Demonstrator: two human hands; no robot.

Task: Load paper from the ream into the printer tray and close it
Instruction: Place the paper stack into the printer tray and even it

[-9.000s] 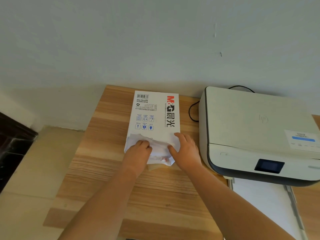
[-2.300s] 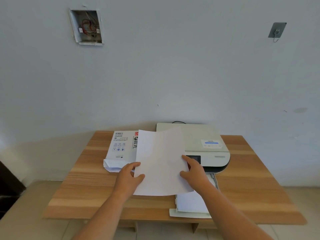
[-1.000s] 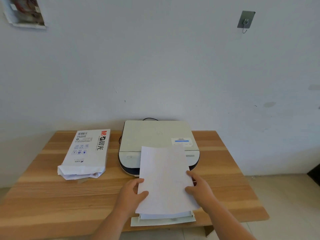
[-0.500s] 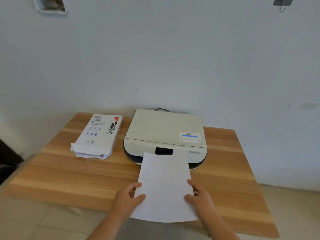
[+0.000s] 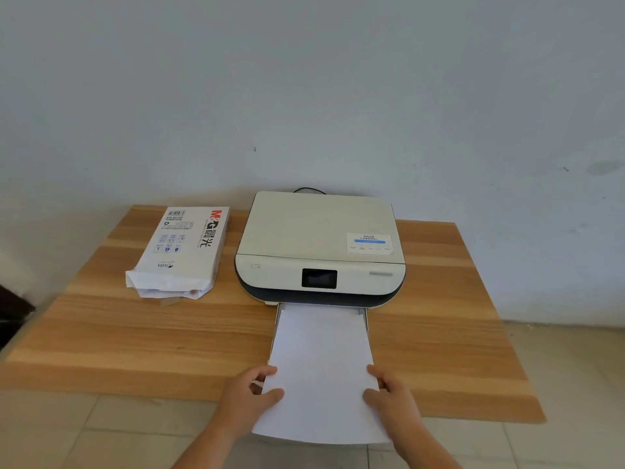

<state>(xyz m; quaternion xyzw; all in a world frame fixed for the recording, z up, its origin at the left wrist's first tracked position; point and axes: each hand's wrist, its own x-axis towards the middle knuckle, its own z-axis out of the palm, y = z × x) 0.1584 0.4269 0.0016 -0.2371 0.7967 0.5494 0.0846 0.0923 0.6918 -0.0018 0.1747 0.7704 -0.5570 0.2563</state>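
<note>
A white sheaf of paper [image 5: 321, 374] is held flat in front of the printer [image 5: 321, 245], with its far edge over the pulled-out tray [image 5: 365, 316] at the printer's lower front. My left hand [image 5: 252, 397] grips the paper's left edge and my right hand [image 5: 392, 397] grips its right edge. Most of the tray is hidden under the paper. The torn-open ream [image 5: 182, 252], white with red and black print, lies on the table left of the printer.
The wooden table [image 5: 135, 333] stands against a pale wall. A black cable [image 5: 309, 190] runs behind the printer. Tiled floor shows below the table's front edge and to the right.
The paper has come down and forward from in front of the printer's screen to lie level over the tray. Both hands keep their hold on its edges.
</note>
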